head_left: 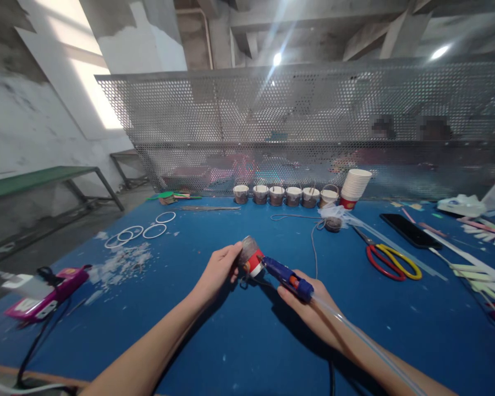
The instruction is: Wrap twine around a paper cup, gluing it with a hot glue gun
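Observation:
Tilted on its side above the blue table, a small paper cup (253,259) is gripped by my left hand (220,269). Grey cord wraps part of the cup, and a red and white band of it stays bare. My right hand (309,302) is closed around a blue hot glue gun (286,276), whose nozzle points at the cup's side, at or very near it. A clear glue stick (355,327) trails from the back of the gun. Grey cord (313,247) runs across the table from a dark ball of cord (333,224).
Several wrapped cups (276,196) line the back edge, beside a stack of paper cups (355,187). On the right lie scissors (390,261) and a phone (410,230). White rings (154,231), scraps (121,267) and a pink power strip (49,297) are at left.

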Demonstrator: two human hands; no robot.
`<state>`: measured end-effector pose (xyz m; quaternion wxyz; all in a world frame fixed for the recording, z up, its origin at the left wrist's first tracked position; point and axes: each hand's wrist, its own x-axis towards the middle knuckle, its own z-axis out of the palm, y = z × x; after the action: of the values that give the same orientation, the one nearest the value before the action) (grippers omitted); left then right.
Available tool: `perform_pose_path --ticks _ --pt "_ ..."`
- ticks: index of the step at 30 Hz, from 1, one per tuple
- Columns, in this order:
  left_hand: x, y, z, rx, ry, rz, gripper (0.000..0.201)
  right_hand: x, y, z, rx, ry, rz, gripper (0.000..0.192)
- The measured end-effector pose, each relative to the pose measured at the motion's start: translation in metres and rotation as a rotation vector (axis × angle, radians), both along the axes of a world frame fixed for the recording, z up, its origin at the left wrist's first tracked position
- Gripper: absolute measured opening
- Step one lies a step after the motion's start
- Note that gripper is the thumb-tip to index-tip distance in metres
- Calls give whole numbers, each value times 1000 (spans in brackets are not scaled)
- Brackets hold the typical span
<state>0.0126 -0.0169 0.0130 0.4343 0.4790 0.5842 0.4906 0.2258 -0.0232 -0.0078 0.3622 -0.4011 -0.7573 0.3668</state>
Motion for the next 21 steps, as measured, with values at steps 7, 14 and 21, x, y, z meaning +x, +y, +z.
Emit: perform_pose_path --ticks 7,14,21 --pt "2 -1 2 31 90 -60 17 1 -2 0 -26 18 -41 23" --pt "0 1 -3 74 211 -39 37 0 -1 1 18 19 -24 23" --pt "-3 2 -12 158 267 -32 41 0 -1 1 64 53 -54 25"
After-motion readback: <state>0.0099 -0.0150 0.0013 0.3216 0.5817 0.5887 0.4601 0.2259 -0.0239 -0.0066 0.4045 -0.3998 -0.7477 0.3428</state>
